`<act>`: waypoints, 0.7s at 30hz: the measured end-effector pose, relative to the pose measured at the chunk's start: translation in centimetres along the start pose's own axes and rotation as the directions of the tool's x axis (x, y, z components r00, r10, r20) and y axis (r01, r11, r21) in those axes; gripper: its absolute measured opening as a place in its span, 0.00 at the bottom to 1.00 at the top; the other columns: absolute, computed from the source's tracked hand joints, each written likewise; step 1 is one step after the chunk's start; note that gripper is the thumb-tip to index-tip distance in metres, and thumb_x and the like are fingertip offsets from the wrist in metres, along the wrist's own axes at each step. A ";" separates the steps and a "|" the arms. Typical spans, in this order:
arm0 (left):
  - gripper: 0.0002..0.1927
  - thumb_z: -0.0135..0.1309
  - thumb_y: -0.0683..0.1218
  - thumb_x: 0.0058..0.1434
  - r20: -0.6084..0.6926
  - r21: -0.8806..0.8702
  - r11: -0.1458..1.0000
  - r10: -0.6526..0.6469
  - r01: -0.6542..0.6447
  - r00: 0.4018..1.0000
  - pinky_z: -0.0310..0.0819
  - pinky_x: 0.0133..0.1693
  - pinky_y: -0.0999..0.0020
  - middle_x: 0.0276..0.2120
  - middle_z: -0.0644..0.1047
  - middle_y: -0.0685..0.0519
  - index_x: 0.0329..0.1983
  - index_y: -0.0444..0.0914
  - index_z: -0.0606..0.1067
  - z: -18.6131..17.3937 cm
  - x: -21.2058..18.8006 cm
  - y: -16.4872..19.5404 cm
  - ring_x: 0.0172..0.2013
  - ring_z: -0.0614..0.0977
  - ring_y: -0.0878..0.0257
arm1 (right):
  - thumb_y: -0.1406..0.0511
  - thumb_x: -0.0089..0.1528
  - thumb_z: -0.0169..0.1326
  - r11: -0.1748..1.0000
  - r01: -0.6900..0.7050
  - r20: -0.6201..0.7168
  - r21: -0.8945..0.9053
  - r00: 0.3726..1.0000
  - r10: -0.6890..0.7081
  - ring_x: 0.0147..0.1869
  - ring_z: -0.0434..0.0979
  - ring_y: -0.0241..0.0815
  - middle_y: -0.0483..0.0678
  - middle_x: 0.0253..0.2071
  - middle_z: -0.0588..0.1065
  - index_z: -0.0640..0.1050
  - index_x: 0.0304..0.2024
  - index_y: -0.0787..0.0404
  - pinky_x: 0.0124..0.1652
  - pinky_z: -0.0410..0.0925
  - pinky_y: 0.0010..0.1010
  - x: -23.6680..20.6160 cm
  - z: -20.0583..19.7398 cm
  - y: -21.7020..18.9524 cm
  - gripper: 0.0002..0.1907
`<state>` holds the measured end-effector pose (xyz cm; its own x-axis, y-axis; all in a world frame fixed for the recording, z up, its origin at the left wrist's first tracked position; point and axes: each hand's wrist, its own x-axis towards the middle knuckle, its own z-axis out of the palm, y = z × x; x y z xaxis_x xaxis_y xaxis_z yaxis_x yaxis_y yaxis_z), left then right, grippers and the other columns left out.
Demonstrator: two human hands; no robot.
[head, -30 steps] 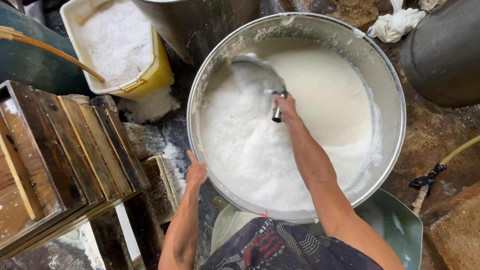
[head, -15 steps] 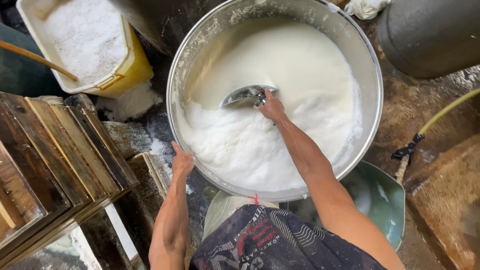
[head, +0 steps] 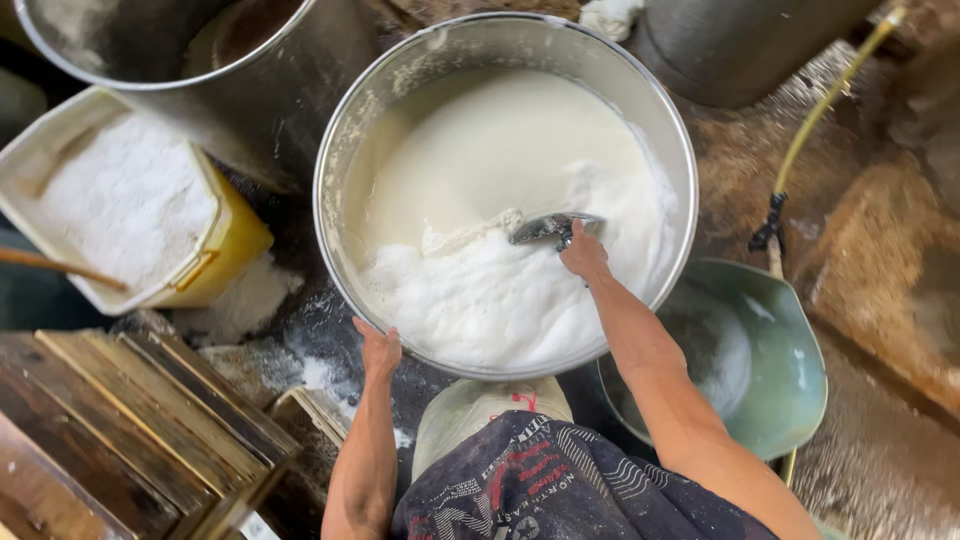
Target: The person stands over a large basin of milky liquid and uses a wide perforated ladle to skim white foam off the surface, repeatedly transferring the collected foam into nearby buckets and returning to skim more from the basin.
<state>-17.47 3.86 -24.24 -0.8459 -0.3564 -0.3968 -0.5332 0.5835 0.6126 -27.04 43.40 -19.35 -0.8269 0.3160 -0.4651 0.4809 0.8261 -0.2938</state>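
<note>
Fingers of the left hand [head: 378,350] are curled over the near rim of the big steel basin [head: 335,250], gripping it. Left of that sits a yellow tub [head: 225,245] of white powder, with wooden slats [head: 150,420] below it. Inside the basin there's a milky liquid [head: 500,150] with white foam [head: 480,300] piled on the near side. Right hand [head: 583,252] is closed tight round the handle of a metal scoop [head: 545,228], its bowl dipped at the foam's edge. Further right, a green bowl [head: 790,380] and a yellow hose [head: 830,110].
</note>
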 end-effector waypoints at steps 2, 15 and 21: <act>0.53 0.54 0.49 0.62 0.026 -0.053 0.999 -0.005 0.006 1.000 0.66 0.62 0.51 0.58 0.73 0.27 0.78 0.35 0.32 -0.3 -0.3 -0.1 0.59 0.76 0.33 | 0.61 0.61 0.54 0.999 -0.036 -0.017 -0.012 0.999 0.036 0.60 0.76 0.66 0.64 0.55 0.76 0.55 0.76 0.51 0.57 0.69 0.53 -2.1 0.2 0.5 0.42; 0.48 0.51 0.57 0.66 0.091 -0.052 0.990 0.136 -0.132 0.986 0.66 0.60 0.47 0.54 0.73 0.22 0.77 0.34 0.38 -1.0 -0.7 -2.3 0.56 0.75 0.28 | 0.58 0.56 0.61 0.922 0.133 -0.220 0.363 0.974 -0.053 0.57 0.76 0.61 0.65 0.55 0.75 0.58 0.73 0.64 0.55 0.69 0.45 -16.8 7.7 3.0 0.46; 0.36 0.32 0.68 0.73 0.080 -0.159 0.970 0.198 -0.183 0.977 0.69 0.47 0.47 0.42 0.79 0.36 0.53 0.33 0.76 0.3 -4.1 -7.5 0.40 0.78 0.36 | 0.72 0.55 0.55 0.186 0.043 -0.057 0.982 0.996 0.070 0.22 0.72 0.37 0.52 0.30 0.72 0.62 0.73 0.58 0.23 0.68 0.33 -29.8 6.3 6.4 0.43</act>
<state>-9.96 1.15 -27.38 -0.9307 -0.1744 -0.3215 -0.3645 0.5156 0.7755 2.45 36.35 -12.61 -0.8067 0.3989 -0.4360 0.3396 -0.2908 -0.8945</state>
